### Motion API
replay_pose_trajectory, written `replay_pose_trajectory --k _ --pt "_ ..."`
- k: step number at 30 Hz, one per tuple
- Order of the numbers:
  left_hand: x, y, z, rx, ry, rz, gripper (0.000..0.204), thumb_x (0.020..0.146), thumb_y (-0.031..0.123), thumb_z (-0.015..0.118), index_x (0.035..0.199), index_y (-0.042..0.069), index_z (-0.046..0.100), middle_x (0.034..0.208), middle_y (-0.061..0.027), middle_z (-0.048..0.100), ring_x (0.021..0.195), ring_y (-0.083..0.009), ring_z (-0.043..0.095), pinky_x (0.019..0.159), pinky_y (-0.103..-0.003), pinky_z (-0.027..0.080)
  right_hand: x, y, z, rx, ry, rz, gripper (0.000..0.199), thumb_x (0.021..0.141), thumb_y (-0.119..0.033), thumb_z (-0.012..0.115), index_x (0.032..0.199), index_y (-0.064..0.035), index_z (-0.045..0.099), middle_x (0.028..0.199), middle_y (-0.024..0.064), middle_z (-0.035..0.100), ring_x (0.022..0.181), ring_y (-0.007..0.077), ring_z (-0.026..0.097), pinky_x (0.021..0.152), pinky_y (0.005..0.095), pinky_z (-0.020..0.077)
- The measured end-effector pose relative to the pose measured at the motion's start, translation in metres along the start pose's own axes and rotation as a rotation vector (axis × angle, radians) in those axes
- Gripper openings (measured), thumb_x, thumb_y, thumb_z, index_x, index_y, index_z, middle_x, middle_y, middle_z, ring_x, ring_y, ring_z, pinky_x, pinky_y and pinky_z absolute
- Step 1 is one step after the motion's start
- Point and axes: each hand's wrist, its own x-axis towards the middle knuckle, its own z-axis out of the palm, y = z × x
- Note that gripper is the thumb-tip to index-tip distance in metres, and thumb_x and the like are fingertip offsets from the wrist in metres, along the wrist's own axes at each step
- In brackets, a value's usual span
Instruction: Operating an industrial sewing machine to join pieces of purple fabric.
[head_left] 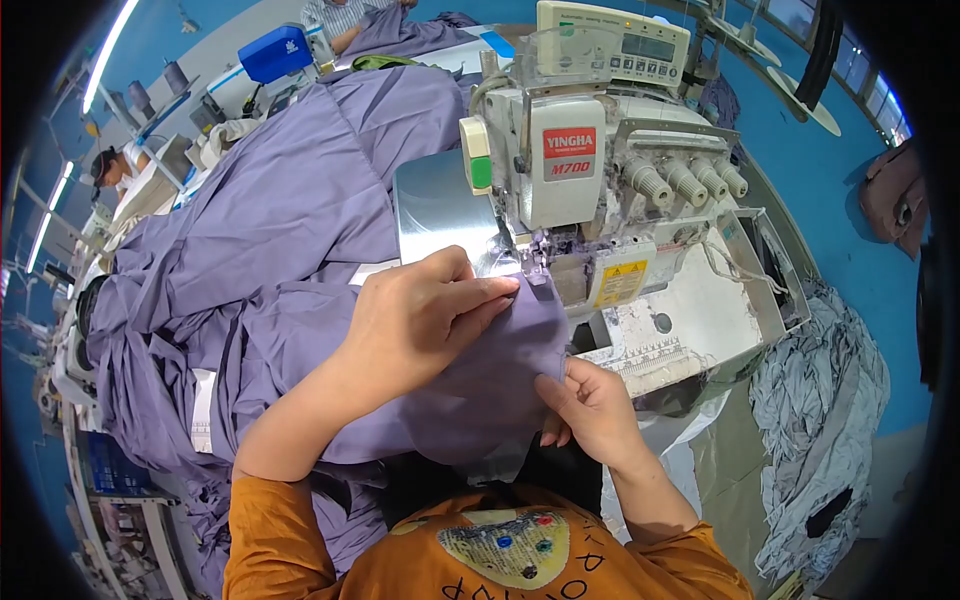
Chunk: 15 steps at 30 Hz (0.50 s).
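1. Pressing my left hand (415,315) flat on the purple fabric (480,385), fingers (480,292) extended twd the needle area; keeps the cloth flat where it meets the overlock sewing machine (585,175).
2. Right hand (590,405): fingers pinched shut on the fabric's near edge, holding it taut.
3. Fabric: thin, smooth woven, soft folds; sits on the worktop (690,320) at the machine foot, w/ the rest heaped to my left.
4. Machine: off-white metal body, scuffed; four round tension knobs (690,180); shiny curved metal guard (440,205).
5. Grey scrap pile (820,430) lower right, crumpled.
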Motion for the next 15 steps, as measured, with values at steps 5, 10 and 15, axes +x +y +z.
replay_pose_trajectory --k 5,10,15 --pt "0.000 -0.001 -0.001 0.019 -0.015 -0.012 0.021 0.079 0.014 0.074 0.100 0.017 0.075 0.068 -0.0042 0.056 0.053 -0.0204 0.056 0.049 -0.031 0.043 -0.003 0.003 -0.001 0.044 -0.038 0.007 0.018 0.098 -0.017 0.056 0.096 -0.0008 0.063 0.070 0.0023 0.064 0.055 0.0096 0.064 0.046 0.0191 0.0470" --pt "0.005 -0.009 0.002 0.022 -0.016 0.006 0.011 0.083 0.023 0.070 0.091 0.016 0.075 0.066 -0.0043 0.052 0.054 -0.0248 0.056 0.049 -0.036 0.044 -0.001 0.007 -0.002 0.117 -0.052 -0.015 0.020 0.099 -0.017 0.055 0.093 0.0005 0.062 0.074 0.0059 0.066 0.059 0.0127 0.066 0.050 0.0209 0.0498" --pt "0.010 -0.021 0.004 0.017 0.004 0.027 0.012 0.084 0.023 0.069 0.092 0.016 0.075 0.070 -0.0047 0.056 0.059 -0.0261 0.058 0.051 -0.037 0.045 0.003 -0.001 -0.001 0.139 -0.037 -0.066 0.022 0.099 -0.019 0.054 0.090 0.0005 0.061 0.076 0.0066 0.066 0.061 0.0134 0.067 0.051 0.0216 0.0508"
